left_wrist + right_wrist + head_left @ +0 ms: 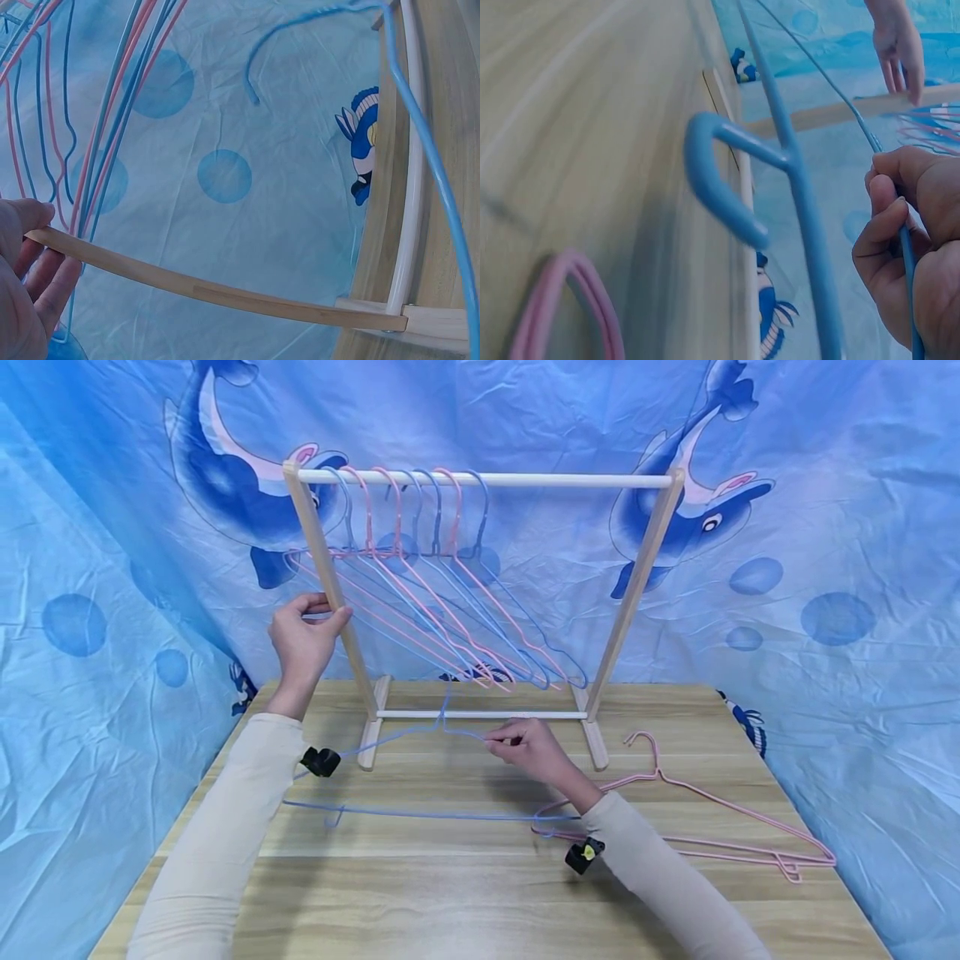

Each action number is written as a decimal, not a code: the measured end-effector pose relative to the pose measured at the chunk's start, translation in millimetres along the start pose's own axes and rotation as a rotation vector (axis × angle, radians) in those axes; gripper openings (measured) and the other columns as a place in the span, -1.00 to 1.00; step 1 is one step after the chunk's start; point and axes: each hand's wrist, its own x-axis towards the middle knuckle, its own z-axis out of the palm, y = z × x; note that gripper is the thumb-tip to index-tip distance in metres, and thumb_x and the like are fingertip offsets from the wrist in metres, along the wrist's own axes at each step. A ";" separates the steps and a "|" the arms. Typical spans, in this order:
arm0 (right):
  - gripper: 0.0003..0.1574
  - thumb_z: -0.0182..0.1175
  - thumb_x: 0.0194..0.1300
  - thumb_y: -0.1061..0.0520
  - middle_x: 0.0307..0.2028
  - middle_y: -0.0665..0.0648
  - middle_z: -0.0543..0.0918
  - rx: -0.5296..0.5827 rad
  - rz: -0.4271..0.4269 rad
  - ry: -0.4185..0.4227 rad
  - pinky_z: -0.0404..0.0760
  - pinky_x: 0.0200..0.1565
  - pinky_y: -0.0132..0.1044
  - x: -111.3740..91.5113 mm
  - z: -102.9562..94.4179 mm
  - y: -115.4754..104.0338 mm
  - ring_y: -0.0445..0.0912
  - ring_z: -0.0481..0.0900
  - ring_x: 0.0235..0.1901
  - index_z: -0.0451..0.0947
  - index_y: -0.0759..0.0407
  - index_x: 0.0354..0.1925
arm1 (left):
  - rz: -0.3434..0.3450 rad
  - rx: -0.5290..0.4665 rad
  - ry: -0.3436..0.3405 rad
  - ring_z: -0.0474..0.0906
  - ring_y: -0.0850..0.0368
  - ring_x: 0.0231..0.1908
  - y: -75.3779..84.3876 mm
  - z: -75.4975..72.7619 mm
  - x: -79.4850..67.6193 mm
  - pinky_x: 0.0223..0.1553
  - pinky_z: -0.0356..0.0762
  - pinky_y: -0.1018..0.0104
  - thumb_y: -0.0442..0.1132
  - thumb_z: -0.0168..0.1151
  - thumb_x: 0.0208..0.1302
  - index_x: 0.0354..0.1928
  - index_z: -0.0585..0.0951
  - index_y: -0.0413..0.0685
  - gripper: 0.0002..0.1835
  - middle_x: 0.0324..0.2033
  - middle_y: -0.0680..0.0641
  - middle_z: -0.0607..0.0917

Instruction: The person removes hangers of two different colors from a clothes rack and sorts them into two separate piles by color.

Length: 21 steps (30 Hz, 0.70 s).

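Observation:
My left hand (303, 639) grips the left wooden post (315, 539) of a clothes rack, thumb on one side and fingers on the other, as the left wrist view shows too. My right hand (531, 750) pinches the shoulder of a blue hanger (431, 814). That hanger is held in front of the rack, over the table, with its hook pointing up near the rack's lower bar (480, 715). In the right wrist view, a small side hook (720, 176) on the blue hanger's bottom bar shows close to the camera.
Several pink and blue hangers (450, 577) hang on the left half of the rack's white top rail (570, 481). A pink hanger (742, 802) lies on the wooden table (450, 902) at the right, partly behind my right forearm. A blue dolphin curtain (840, 527) surrounds the table.

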 end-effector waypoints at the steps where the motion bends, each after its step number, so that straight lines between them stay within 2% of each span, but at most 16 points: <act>1: -0.83 0.36 0.35 0.23 -0.34 0.10 0.78 0.003 -0.001 -0.005 0.44 -0.55 -0.40 0.8 3.5 0.0 -0.23 0.46 -0.60 0.81 0.24 -0.13 | 0.001 -0.001 0.001 0.75 0.06 -0.16 0.0 0.0 0.0 -0.12 0.71 0.33 -0.06 0.43 0.32 0.07 0.72 -0.16 -0.60 -0.09 -0.15 0.74; 11: -0.79 0.35 0.37 0.18 -0.29 0.11 0.78 0.047 0.035 -0.069 0.46 -0.52 -0.39 3.7 34.3 0.7 -0.21 0.46 -0.57 0.79 0.28 -0.11 | 0.006 -0.015 0.005 0.69 0.29 -0.29 0.7 1.1 0.8 -0.24 0.63 0.50 -0.09 0.44 0.31 0.05 0.73 -0.15 -0.63 -0.10 -0.16 0.75; 21: -0.77 0.33 0.40 0.13 -0.23 0.10 0.81 0.043 0.080 -0.110 0.49 -0.53 -0.40 5.8 60.8 -4.1 -0.22 0.52 -0.57 0.80 0.24 -0.11 | 0.001 0.003 0.004 0.73 0.14 -0.22 1.2 0.6 -0.1 -0.22 0.65 0.46 -0.06 0.43 0.32 0.06 0.73 -0.14 -0.61 -0.09 -0.15 0.75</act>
